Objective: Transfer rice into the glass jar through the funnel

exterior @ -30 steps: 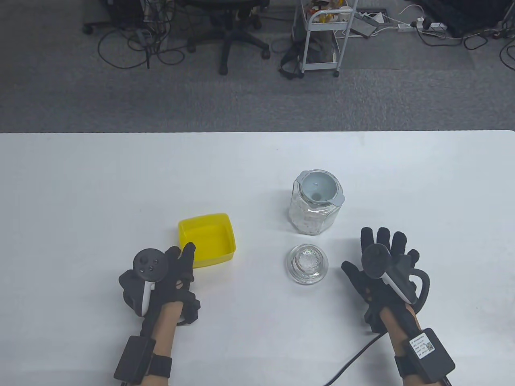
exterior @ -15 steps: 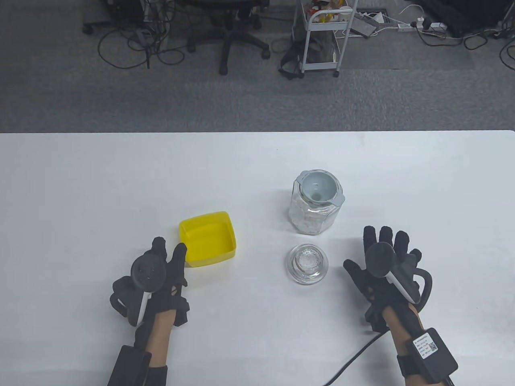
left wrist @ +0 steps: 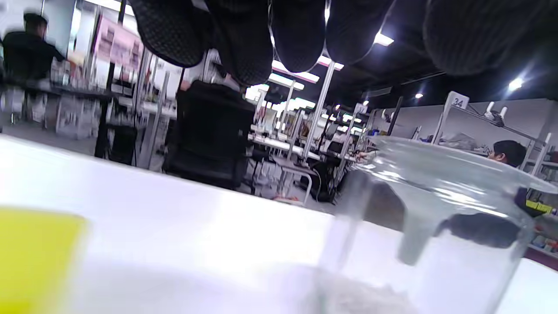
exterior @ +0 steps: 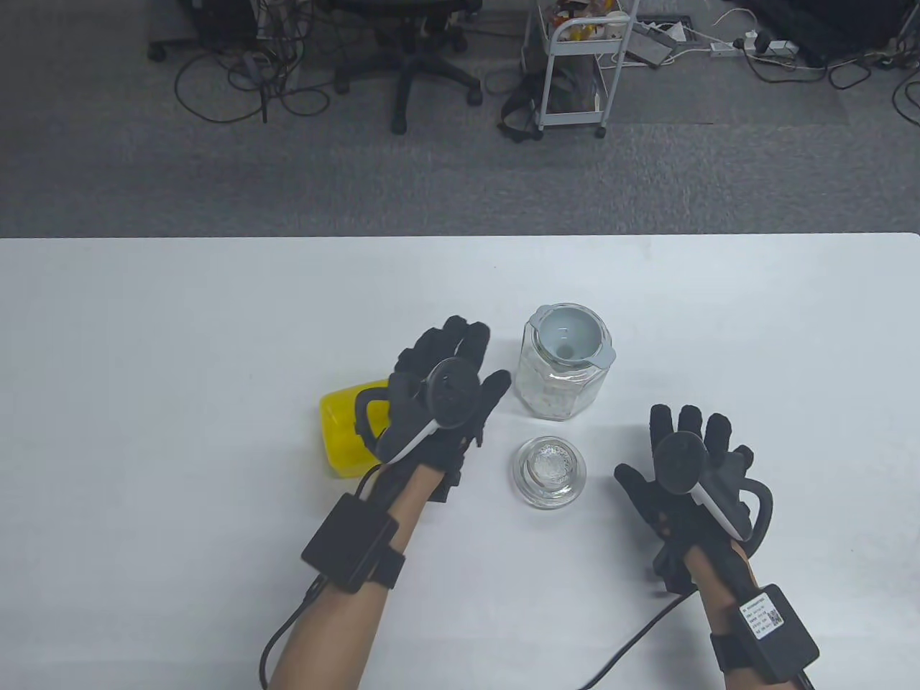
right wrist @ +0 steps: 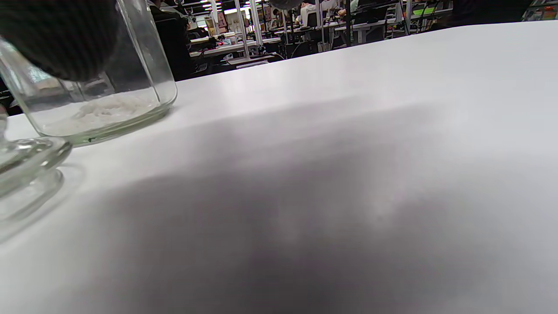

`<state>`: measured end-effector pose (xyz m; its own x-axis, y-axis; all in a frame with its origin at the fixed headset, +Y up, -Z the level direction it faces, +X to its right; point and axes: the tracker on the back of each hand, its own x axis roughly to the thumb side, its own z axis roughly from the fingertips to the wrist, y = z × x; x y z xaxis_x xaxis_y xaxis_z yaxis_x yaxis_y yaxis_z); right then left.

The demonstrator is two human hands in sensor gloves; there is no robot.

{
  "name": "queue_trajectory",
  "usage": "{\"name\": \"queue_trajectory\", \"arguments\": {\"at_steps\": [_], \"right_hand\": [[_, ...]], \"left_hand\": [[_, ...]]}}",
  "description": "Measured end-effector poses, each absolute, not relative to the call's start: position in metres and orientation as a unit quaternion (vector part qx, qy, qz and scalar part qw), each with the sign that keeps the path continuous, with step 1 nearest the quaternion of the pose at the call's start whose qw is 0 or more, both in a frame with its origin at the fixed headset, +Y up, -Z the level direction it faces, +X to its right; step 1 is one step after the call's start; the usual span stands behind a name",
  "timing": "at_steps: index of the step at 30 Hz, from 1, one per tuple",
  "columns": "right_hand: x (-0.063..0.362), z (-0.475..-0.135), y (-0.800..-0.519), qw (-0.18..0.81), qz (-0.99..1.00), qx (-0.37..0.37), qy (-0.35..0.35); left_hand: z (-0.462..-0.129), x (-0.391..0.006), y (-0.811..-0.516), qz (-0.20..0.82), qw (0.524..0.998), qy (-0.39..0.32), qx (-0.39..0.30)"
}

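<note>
A glass jar [exterior: 563,381] stands mid-table with a pale grey funnel [exterior: 573,340] seated in its mouth and white rice [right wrist: 104,109] on its bottom. The jar [left wrist: 436,244] also fills the right of the left wrist view. A yellow tub [exterior: 339,431] sits left of the jar, partly hidden by my left hand. My left hand [exterior: 460,370] hovers open, fingers spread, just left of the jar, holding nothing. My right hand [exterior: 679,449] lies open and flat on the table, right of the glass lid [exterior: 549,472], holding nothing.
The glass lid lies upside down in front of the jar, between my hands. A cable [exterior: 632,640] runs from my right wrist off the table's front edge. Beyond the far edge are an office chair [exterior: 413,65] and a white cart [exterior: 575,72].
My left hand has swung from the tub's near left corner up and to the right, over the tub, to beside the jar. My right hand has stayed put.
</note>
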<state>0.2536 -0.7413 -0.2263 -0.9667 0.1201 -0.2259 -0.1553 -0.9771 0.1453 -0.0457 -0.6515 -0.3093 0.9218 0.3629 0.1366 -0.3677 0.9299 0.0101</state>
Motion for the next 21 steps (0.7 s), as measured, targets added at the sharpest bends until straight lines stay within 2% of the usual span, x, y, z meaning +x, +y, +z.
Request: {"name": "queue_trajectory", "arguments": {"at_steps": [3,5,7,11,14,21], "right_hand": [[0.253,-0.226,-0.739,0.070,0.989,-0.104,0.076],[0.252,-0.227,-0.739,0.068,0.990,-0.101,0.075],[0.251,-0.226,-0.740,0.065,0.990,-0.097,0.078],[0.254,-0.225,-0.738,0.074,0.989,-0.102,0.075],[0.257,-0.225,-0.738,0.077,0.989,-0.106,0.075],[0.256,-0.224,-0.739,0.073,0.989,-0.106,0.076]], "left_hand": [[-0.336,-0.027,-0.659,0.265,0.963,-0.024,-0.042],[-0.351,-0.016,-0.664,0.252,0.963,-0.024,-0.089],[-0.362,-0.007,-0.666,0.217,0.971,-0.023,-0.100],[-0.377,0.005,-0.675,0.258,0.953,0.003,-0.159],[-0.380,0.007,-0.677,0.231,0.964,0.018,-0.127],[-0.379,0.003,-0.671,0.292,0.949,0.030,-0.116]]}}
